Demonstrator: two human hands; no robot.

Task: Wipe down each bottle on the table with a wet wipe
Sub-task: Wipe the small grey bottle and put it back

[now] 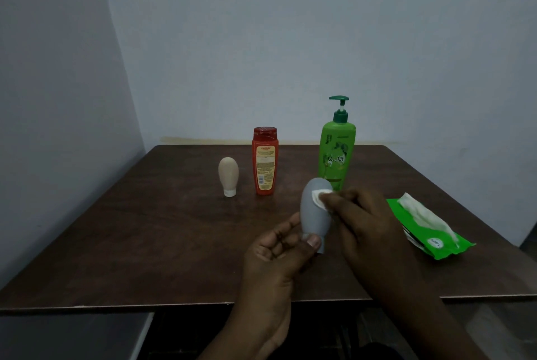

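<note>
Grey-blue walls point(290, 39) meet behind a dark wood table point(145, 243), its near corners cut off. Beyond the fingertips point(328, 199) stand a pump bottle point(337, 153), red bottle point(265, 162) and beige bottle point(228, 175); a wipe pack point(441, 249) lies right of them. Left hand point(276, 255) pinches the grey bottle point(312, 214) by its cap over the table; right hand point(366, 220) pinches a mostly hidden wipe point(318, 196) against it.

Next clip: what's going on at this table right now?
A person is wiping a grey squeeze bottle. The left hand grips it near the cap end, cap downward, while the right hand pinches a white wet wipe against its upper body. A beige squeeze bottle, a red bottle and a green pump bottle stand further back on the table, with neither hand on them. A green wipe pack lies to the right, a wipe sticking out.
</note>
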